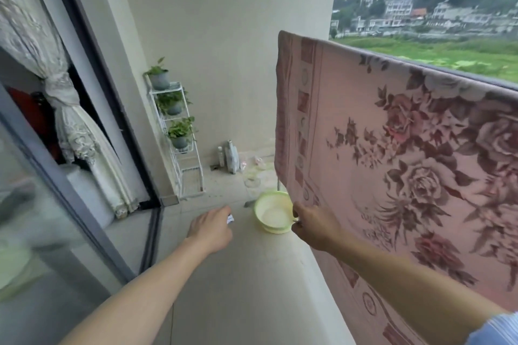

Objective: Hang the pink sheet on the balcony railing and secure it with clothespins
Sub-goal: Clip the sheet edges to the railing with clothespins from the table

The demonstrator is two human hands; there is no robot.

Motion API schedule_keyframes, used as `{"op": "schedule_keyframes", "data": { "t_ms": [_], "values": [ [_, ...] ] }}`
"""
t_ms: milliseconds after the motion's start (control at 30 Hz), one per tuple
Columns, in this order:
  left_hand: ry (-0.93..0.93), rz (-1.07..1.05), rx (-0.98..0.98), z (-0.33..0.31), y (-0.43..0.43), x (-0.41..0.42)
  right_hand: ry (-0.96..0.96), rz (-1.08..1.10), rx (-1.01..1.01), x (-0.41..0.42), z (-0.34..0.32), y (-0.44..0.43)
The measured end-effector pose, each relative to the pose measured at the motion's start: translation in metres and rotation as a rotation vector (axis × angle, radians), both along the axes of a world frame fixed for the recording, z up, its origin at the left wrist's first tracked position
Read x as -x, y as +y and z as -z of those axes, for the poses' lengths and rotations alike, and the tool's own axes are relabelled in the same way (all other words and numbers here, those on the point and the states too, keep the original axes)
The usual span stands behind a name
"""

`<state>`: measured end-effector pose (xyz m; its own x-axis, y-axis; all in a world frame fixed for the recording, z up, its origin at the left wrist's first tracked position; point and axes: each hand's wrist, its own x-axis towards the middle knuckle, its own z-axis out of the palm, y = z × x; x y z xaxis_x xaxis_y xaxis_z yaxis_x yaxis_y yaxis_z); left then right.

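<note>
Right hand (314, 225): pinches the sheet (392, 148) at its left edge, low down.
Left hand (211, 228): curled round a small white-and-blue item (230, 218), unclear what.
Sheet: pink, draped over the railing (459, 73).
Basin (273, 214): green, on the floor between the hands.

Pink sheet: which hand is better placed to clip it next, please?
Probably left: the left hand holds a small white-blue item, perhaps a clothespin; the right hand grips the pink sheet's edge.
</note>
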<state>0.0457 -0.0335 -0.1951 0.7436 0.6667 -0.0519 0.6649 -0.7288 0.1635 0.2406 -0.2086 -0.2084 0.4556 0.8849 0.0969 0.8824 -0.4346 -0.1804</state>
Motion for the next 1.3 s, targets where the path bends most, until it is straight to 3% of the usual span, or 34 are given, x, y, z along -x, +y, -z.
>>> {"op": "schedule_keyframes", "data": {
  "t_ms": [467, 733, 867, 1300],
  "values": [
    [0.027, -0.057, 0.049, -0.014, 0.302, -0.169, -0.031, -0.044, -0.034, -0.180, -0.004, 0.305],
    [0.047, 0.073, 0.001, -0.004, 0.500, -0.251, -0.043, 0.097, 0.052, -0.255, 0.006, 0.482],
    [0.029, 0.137, -0.051, -0.027, 0.594, -0.305, -0.048, 0.184, 0.002, -0.291, -0.009, 0.559],
    [-0.167, 0.353, 0.143, -0.043, 0.752, -0.570, 0.000, 0.368, -0.166, -0.486, -0.026, 0.707]
  ]
}}
